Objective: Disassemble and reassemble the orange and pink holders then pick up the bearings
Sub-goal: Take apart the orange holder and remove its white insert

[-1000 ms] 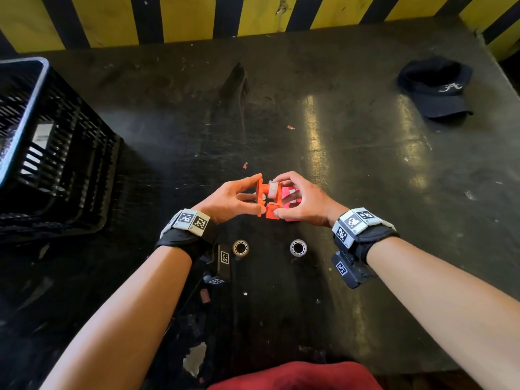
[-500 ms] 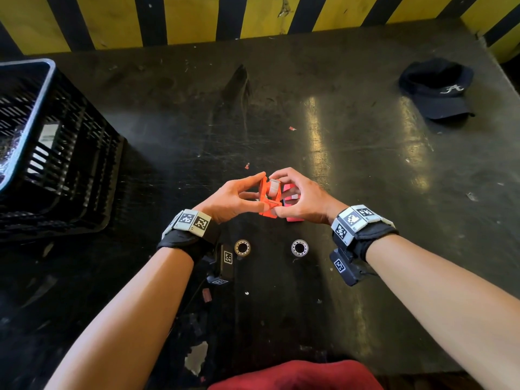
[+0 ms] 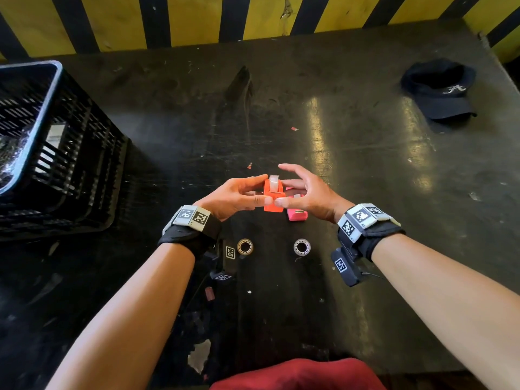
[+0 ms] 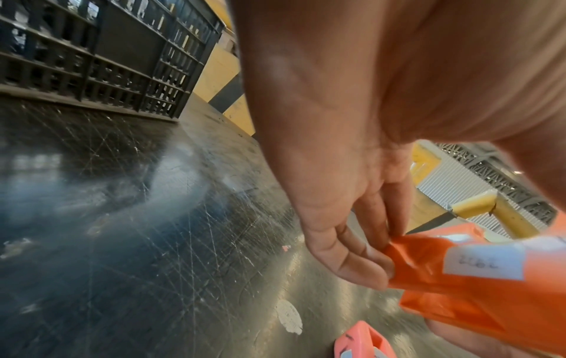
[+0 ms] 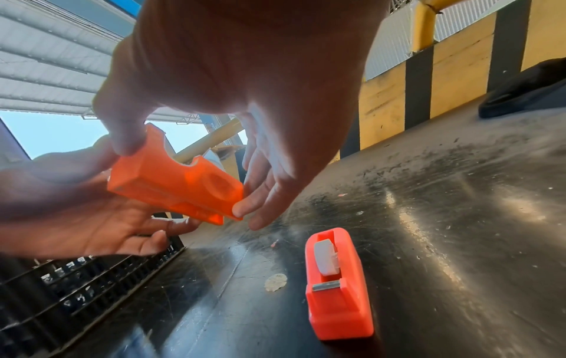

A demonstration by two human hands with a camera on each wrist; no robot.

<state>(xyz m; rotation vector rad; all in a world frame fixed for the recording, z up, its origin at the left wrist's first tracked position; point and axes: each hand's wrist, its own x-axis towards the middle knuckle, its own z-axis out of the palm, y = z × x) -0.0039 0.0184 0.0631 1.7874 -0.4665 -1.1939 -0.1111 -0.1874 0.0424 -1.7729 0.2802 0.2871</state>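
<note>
Both hands hold the orange holder (image 3: 273,197) above the black table (image 3: 365,170); a white roll sits in its top. My left hand (image 3: 263,190) pinches its left side between thumb and fingers (image 4: 361,261). My right hand (image 3: 281,192) pinches the holder (image 5: 174,186) between thumb and a lower fingertip, index finger raised free. The pink holder (image 3: 297,213) lies on the table just under my right hand, also with a white roll (image 5: 326,261). Two metal bearings (image 3: 245,246) (image 3: 302,246) lie flat on the table nearer to me, between my wrists.
A black slatted crate (image 3: 42,153) stands at the left. A dark cap (image 3: 441,88) lies at the back right. A yellow and black striped wall (image 3: 253,15) closes the far edge. Small red chips (image 3: 294,128) dot the table. Red cloth (image 3: 295,375) shows at the near edge.
The orange holder has turned in my hands so that its roll faces up. My right index finger has lifted off it. The pink holder and the bearings have not moved.
</note>
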